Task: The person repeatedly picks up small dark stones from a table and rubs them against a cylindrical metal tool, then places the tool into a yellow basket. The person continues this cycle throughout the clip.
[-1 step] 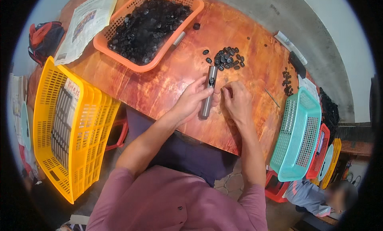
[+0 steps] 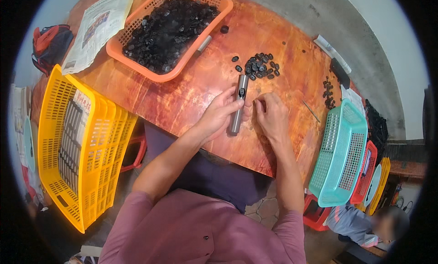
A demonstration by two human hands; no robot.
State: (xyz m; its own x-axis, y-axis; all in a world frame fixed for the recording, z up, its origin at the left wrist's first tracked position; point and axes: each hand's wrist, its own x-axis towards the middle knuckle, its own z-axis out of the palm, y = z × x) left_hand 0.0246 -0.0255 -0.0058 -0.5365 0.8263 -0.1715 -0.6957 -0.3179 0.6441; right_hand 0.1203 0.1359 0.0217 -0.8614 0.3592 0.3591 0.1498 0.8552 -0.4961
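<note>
My left hand (image 2: 218, 119) grips a grey metal tube (image 2: 237, 110) that lies slanted over the wooden table (image 2: 182, 95), its top end pointing at a loose pile of small black round parts (image 2: 260, 66). A black piece sits at the tube's upper end. My right hand (image 2: 272, 116) rests on the table just right of the tube. Its fingertips are pinched together close to the tube's side, and whether they hold a part is hidden.
An orange basket (image 2: 132, 65) full of black parts stands at the back, a second tube (image 2: 204, 43) beside it. A newspaper (image 2: 98, 29) lies far left. A yellow crate (image 2: 73, 141) stands left of me, teal (image 2: 342, 159) and red (image 2: 365, 173) baskets right. Another person (image 2: 365, 223) sits lower right.
</note>
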